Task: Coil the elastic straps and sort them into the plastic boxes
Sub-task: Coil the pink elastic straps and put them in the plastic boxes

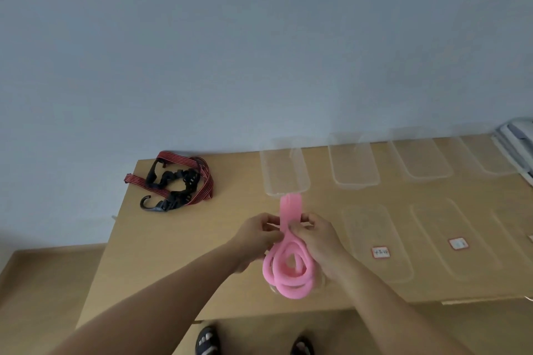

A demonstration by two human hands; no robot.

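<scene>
Standing at the near edge of a wooden table (173, 253), a person wore dark sandals (207, 340), and both bare forearms reached forward over the tabletop.

Between the hands was a pink strap (288, 279), wound into several loose loops. The loops lay below and nearer than the fingertips, low over the table. Whether they rested on the wood could not be told.

The left hand (255, 235) was on the left side of the coil, its fingers curled in and pinching the strap at the top of the loops. The right hand (320, 242) gripped from the other side, its fingertips bent onto the same spot and its palm beside the coil's right edge. From between the two sets of fingertips, the strap's flat end stuck out away from the person, towards the boxes.

To the right of the hands, two clear lids lay flat, each bearing a small label (380, 253).

Farther back stood a row of clear plastic boxes. The leftmost box (284, 170) was just beyond the strap's free end, and the second box (354, 164) was beside it.

Well to the left, near the table's far corner, a red striped strap (202, 179) lay tangled with a black strap (181, 181) ending in a hook (145, 201).

Behind it all rose a plain pale wall (259, 37).
</scene>
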